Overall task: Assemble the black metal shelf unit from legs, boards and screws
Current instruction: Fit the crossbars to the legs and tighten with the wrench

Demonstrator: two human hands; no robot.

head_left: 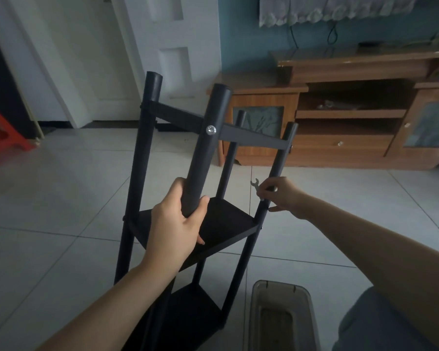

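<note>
Black metal shelf unit (203,224) mostly built: three boards on four legs. Left hand (178,219) wrapped round near leg; right hand (280,196), at 3 o'clock, pinching small silver spanner (255,185) on far leg. Tightening probably left.

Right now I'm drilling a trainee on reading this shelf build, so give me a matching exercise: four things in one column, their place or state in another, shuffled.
Things:
1. left hand
2. small wrench
3. silver screw
4. clear plastic bin

Places or states:
A. on the floor tiles, bottom of view
B. wrapped round the nearest leg
C. seated in that leg at the top board
D. held in the right hand

Pairs: 1-B, 2-D, 3-C, 4-A
</note>
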